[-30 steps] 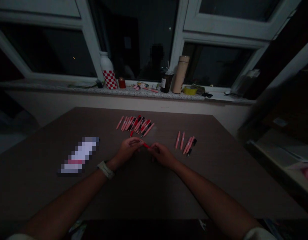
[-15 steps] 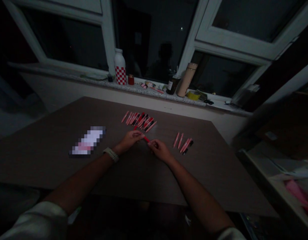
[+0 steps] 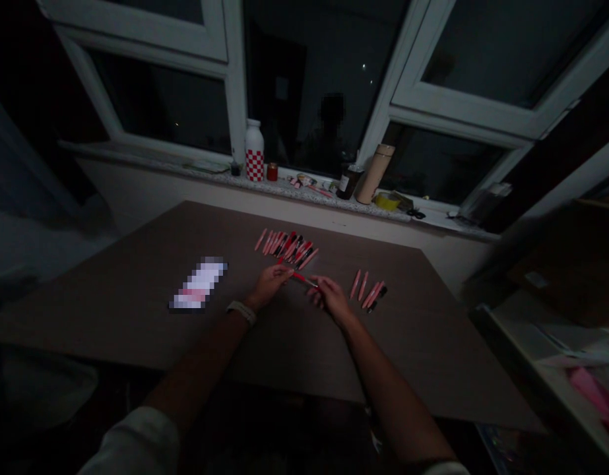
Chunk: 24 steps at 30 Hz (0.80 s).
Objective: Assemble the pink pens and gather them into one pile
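Observation:
Both my hands meet over the middle of a brown table (image 3: 111,290). My left hand (image 3: 270,285), with a watch on its wrist, pinches one end of a red pen (image 3: 300,278). My right hand (image 3: 328,298) pinches the pen's other end, fingers closed. Just beyond the hands lies a row of several pink, red and black pens (image 3: 288,246). A smaller group of pink and black pens (image 3: 368,291) lies to the right of my right hand.
A flat blurred object (image 3: 198,293) lies on the table to the left. The windowsill (image 3: 150,160) behind holds a red-checked white bottle (image 3: 255,150), a small red jar (image 3: 272,171), a dark jar (image 3: 348,181), a tan flask (image 3: 375,173) and yellow tape (image 3: 387,200). Shelves stand at right.
The camera has pulled back and tilted up, so the hands look smaller and higher. The hands have drawn slightly apart along the red pen, which now shows longer between them.

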Tool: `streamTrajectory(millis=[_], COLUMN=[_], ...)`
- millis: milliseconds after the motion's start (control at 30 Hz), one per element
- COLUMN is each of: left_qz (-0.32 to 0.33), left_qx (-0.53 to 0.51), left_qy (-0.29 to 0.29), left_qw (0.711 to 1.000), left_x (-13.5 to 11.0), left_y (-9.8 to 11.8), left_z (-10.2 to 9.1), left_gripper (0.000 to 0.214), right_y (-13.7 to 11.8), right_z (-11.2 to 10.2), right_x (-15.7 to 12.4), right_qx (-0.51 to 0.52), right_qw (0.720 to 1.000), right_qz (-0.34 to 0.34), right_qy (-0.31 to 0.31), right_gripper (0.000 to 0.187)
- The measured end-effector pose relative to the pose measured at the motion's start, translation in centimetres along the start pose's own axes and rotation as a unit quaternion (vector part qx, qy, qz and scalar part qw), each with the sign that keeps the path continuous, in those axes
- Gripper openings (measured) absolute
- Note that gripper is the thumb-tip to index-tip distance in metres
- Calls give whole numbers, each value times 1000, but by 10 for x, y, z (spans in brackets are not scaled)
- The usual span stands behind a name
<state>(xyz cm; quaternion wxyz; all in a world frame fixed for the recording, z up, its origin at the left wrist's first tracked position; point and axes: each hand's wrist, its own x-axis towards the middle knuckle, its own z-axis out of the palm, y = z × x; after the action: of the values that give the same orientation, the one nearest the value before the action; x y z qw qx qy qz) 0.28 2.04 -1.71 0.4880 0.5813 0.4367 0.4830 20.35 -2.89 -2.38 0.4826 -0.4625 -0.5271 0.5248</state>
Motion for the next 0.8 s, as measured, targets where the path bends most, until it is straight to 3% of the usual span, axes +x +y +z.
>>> streamTrajectory(millis=[100,200,467,567,800], left_qz=[0,20,95,142,183], left_qx=[12,47,184,228,283], left_qy=[-18,-60,-94,-124,-123], left_qw=[1000,997,974,955,933], left_x=[-1,-3,-11,-14,-17], left_y=[1,2,0,1,5], left_z=[0,0,9,12,12], left_gripper=[46,39,26,24,21], right_y=[-4,-9,-11,-9,-10], right_z=[-9,-16,-17,-18,-21], right_x=[-3,-7,-14,-13,-11], right_qx=[135,201,177,199,262], right_qw=[990,978,977,969,948], right_qz=[36,41,27,33,35], right_qy=[33,36,116,144,177], right_gripper=[59,56,44,47,33])
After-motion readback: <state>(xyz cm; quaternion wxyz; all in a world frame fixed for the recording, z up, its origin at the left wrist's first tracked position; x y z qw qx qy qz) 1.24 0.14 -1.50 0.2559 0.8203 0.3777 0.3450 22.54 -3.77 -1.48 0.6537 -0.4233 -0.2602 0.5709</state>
